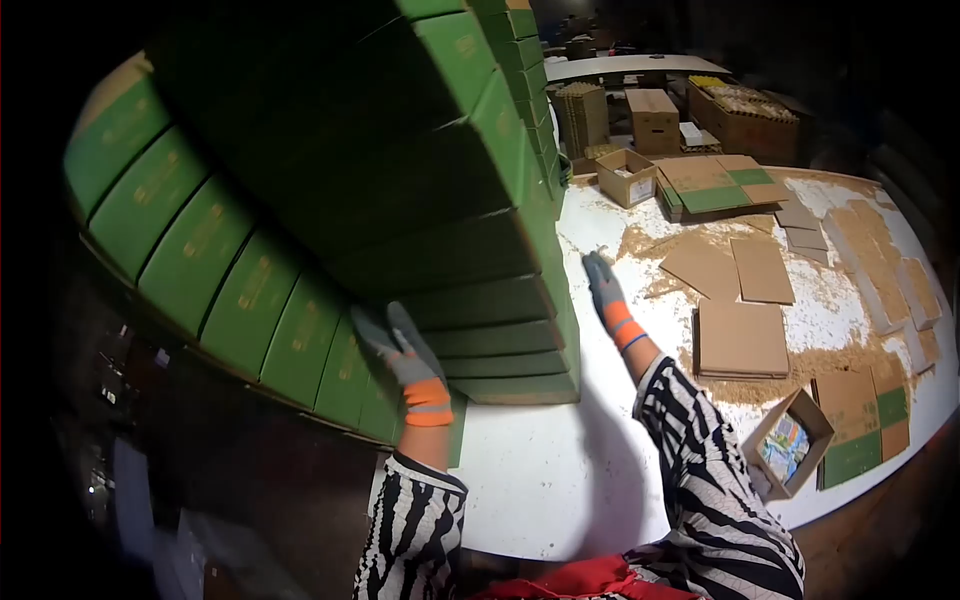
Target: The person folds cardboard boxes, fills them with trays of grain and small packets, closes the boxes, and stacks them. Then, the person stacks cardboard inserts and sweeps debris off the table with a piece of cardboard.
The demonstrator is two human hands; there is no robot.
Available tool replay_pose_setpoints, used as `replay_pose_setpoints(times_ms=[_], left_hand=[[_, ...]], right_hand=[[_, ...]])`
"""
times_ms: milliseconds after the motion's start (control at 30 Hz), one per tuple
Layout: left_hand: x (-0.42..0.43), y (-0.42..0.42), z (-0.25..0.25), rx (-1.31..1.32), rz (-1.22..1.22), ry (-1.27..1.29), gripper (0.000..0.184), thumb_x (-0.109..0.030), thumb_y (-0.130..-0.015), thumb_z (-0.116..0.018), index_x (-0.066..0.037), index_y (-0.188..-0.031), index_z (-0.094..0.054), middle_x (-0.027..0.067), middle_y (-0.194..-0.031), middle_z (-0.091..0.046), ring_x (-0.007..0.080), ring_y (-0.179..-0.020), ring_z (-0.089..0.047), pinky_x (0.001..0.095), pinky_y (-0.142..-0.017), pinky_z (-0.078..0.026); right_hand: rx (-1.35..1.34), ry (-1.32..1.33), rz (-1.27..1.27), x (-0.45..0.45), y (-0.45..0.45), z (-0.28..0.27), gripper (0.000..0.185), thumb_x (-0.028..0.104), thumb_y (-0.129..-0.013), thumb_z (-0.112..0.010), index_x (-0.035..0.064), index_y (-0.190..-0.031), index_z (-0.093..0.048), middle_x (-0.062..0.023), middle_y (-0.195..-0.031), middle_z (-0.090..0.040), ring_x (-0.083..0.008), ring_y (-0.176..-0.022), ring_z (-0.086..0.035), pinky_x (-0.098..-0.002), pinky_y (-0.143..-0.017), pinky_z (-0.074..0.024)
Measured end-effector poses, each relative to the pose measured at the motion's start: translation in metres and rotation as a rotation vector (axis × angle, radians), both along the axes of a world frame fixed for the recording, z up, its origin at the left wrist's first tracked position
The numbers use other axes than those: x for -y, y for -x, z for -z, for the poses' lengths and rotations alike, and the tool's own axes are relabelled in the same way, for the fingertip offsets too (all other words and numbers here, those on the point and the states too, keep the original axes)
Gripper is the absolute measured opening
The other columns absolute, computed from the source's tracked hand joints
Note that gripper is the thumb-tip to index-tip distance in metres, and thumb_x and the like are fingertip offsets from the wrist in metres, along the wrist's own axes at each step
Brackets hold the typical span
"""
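We see a tall stack of green boxes (510,368) mid-scene on a white table (510,490), with a row of green boxes (245,285) curving along the left. Our gloved left hand (402,350), fingers spread wide, is blurred where they meet; we cannot tell whether it touches. Our right hand (607,293) is flat and straight-fingered, just right of the stack. Open room runs between stack and near edge; cardboard sheets (743,338) crowd the right.

The boxes (268,285) are green, gloves (410,358) grey and orange, sleeves (705,455) zebra-striped.
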State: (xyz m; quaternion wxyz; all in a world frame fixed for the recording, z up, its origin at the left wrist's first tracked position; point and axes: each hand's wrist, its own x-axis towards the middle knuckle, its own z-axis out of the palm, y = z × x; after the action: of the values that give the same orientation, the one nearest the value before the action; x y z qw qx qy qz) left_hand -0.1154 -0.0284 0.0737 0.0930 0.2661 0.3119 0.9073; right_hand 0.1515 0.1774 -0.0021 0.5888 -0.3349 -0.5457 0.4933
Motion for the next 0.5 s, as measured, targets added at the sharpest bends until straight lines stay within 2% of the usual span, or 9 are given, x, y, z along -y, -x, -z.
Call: replay_pose_setpoints(times_ms=[33,100,133,233,267,300,367,433,500], left_hand=[[-0.016,0.039,0.019,-0.025,-0.126,-0.001,0.054,-0.032,-0.100,-0.033,-0.007,-0.146,-0.021,0.0141,-0.147,-0.030,0.0256,-0.132,-0.034,0.0335,-0.111,-0.026],[0.012,-0.068,-0.060,-0.364,-0.746,0.618,0.052,-0.023,-0.099,-0.040,-0.004,-0.144,-0.023,0.0133,-0.146,-0.032,0.0220,-0.131,-0.035,0.0291,-0.110,-0.028],[0.016,-0.070,-0.077,-0.397,-0.694,0.630,0.053,-0.021,-0.099,-0.042,0.000,-0.143,-0.023,0.0149,-0.145,-0.033,0.0232,-0.128,-0.039,0.0302,-0.108,-0.030],[0.006,-0.047,-0.082,-0.237,-0.433,0.370,0.052,-0.023,-0.099,-0.041,0.002,-0.142,-0.026,0.0142,-0.147,-0.031,0.0225,-0.126,-0.041,0.0297,-0.106,-0.031],[0.007,-0.036,-0.080,-0.392,-0.484,0.486,0.052,-0.025,-0.100,-0.039,0.001,-0.143,-0.026,0.0136,-0.148,-0.029,0.0215,-0.130,-0.035,0.0287,-0.108,-0.027],[0.006,-0.037,-0.084,-0.307,-0.419,0.420,0.052,-0.024,-0.100,-0.039,0.001,-0.143,-0.025,0.0138,-0.148,-0.028,0.0214,-0.132,-0.033,0.0288,-0.109,-0.026],[-0.003,-0.048,-0.086,-0.140,-0.273,0.268,0.052,-0.023,-0.100,-0.038,0.001,-0.144,-0.024,0.0140,-0.148,-0.027,0.0213,-0.135,-0.028,0.0290,-0.112,-0.022],[-0.013,0.012,-0.044,-0.717,-0.530,0.466,0.056,-0.019,-0.098,-0.036,-0.001,-0.146,-0.015,0.0140,-0.151,-0.019,0.0232,-0.138,-0.020,0.0299,-0.114,-0.017],[-0.018,-0.015,-0.063,-0.310,-0.480,0.429,0.056,-0.017,-0.097,-0.036,-0.001,-0.146,-0.013,0.0142,-0.152,-0.017,0.0247,-0.138,-0.020,0.0309,-0.115,-0.017]], right_hand=[[0.093,0.032,-0.028,0.000,0.008,-0.007,0.057,0.039,-0.093,-0.051,-0.0026,-0.132,-0.043,-0.0203,-0.132,-0.049,-0.0274,-0.124,-0.045,-0.0309,-0.104,-0.0333],[0.180,-0.147,-0.021,-0.033,0.036,0.032,0.059,0.041,-0.094,-0.048,-0.0022,-0.133,-0.043,-0.0197,-0.134,-0.048,-0.0272,-0.126,-0.044,-0.0305,-0.105,-0.0320],[0.105,-0.107,-0.068,-0.040,0.043,0.030,0.060,0.044,-0.094,-0.046,-0.0023,-0.133,-0.043,-0.0188,-0.135,-0.047,-0.0269,-0.126,-0.043,-0.0307,-0.105,-0.0315],[-0.059,0.069,-0.270,-0.051,0.054,0.004,0.071,0.056,-0.093,-0.036,-0.0019,-0.133,-0.045,-0.0177,-0.133,-0.050,-0.0254,-0.124,-0.044,-0.0303,-0.105,-0.0314],[-0.024,0.173,-0.363,-0.041,0.042,-0.014,0.074,0.059,-0.093,-0.034,-0.0024,-0.132,-0.046,-0.0179,-0.131,-0.051,-0.0251,-0.122,-0.046,-0.0298,-0.104,-0.0325],[0.016,0.271,-0.453,-0.031,0.033,-0.027,0.077,0.062,-0.092,-0.032,-0.0030,-0.132,-0.046,-0.0181,-0.129,-0.053,-0.0248,-0.120,-0.048,-0.0294,-0.102,-0.0337],[0.030,0.256,-0.437,-0.024,0.028,-0.024,0.082,0.065,-0.091,-0.031,-0.0048,-0.131,-0.047,-0.0190,-0.127,-0.054,-0.0252,-0.118,-0.050,-0.0291,-0.101,-0.0356],[0.113,0.160,-0.363,-0.034,0.037,-0.007,0.083,0.065,-0.091,-0.031,-0.0062,-0.129,-0.047,-0.0187,-0.127,-0.055,-0.0254,-0.117,-0.050,-0.0293,-0.100,-0.0360],[0.074,0.155,-0.374,-0.044,0.051,0.007,0.083,0.066,-0.091,-0.029,-0.0062,-0.129,-0.048,-0.0193,-0.125,-0.055,-0.0256,-0.116,-0.051,-0.0299,-0.100,-0.0356]])
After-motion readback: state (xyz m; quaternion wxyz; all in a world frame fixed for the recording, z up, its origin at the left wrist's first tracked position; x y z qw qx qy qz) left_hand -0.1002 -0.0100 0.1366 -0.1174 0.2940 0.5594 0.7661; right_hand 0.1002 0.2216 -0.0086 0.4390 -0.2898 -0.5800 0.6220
